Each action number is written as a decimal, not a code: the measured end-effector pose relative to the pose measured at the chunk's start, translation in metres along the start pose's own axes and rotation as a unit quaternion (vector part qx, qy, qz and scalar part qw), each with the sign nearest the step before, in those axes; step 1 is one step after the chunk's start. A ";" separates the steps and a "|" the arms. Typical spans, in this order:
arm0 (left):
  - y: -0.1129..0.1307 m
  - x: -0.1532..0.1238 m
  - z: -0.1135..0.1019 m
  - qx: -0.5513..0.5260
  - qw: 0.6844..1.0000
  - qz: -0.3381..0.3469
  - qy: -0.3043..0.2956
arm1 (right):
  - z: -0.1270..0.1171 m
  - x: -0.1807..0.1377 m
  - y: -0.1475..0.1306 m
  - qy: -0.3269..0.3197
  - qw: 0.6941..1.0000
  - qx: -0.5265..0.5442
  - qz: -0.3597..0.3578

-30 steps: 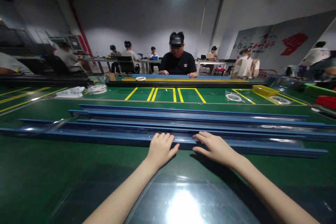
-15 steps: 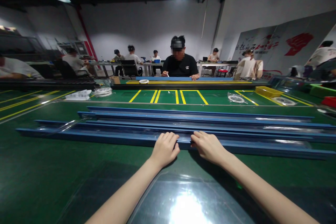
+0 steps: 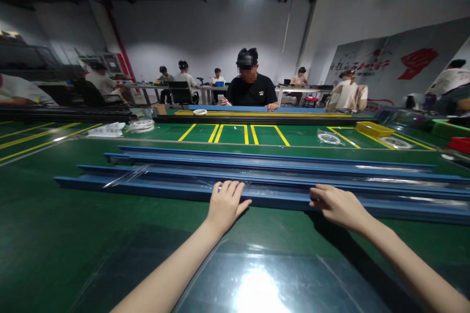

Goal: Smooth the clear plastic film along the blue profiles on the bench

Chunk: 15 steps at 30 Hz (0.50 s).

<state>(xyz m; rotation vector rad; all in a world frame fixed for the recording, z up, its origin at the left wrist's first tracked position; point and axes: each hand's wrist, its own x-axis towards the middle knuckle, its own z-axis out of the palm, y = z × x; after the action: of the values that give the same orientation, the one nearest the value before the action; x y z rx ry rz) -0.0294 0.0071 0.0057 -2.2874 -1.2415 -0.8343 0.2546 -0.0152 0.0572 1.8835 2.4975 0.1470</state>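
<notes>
Several long blue rails [image 3: 176,176] lie side by side across the green table [image 3: 73,234], some under clear film. My left hand [image 3: 224,205] rests on the nearest blue rail [image 3: 279,199], fingers curled over its top edge and thumb against its front face. My right hand [image 3: 340,206] grips the same rail farther right, fingers curled over the top. Both forearms reach in from the bottom edge.
A person in a black shirt [image 3: 250,89] sits across the table at another blue rail. White tape rolls [image 3: 328,138], a yellow tray [image 3: 373,128], a red bin [image 3: 458,144] and white bags [image 3: 106,129] lie at the far side. Other people sit behind.
My right hand has slid to the right along the nearest rail, away from my left hand. The rails appear shifted to the right. My left hand stays at the same spot.
</notes>
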 end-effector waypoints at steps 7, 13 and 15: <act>0.000 0.000 0.002 0.007 1.000 -0.010 -0.021 | -0.006 0.006 0.005 -0.030 0.999 0.019 0.004; 0.000 0.000 0.001 0.012 1.000 -0.004 -0.023 | -0.001 0.014 -0.013 -0.005 0.997 0.049 -0.064; 0.000 0.000 0.001 0.014 0.999 -0.004 -0.033 | 0.001 0.019 -0.020 0.002 0.994 0.047 -0.096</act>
<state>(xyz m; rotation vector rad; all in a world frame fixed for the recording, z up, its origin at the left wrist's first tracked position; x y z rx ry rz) -0.0293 0.0081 0.0045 -2.3051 -1.2829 -0.7450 0.2303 -0.0023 0.0559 1.6606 2.7141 0.0315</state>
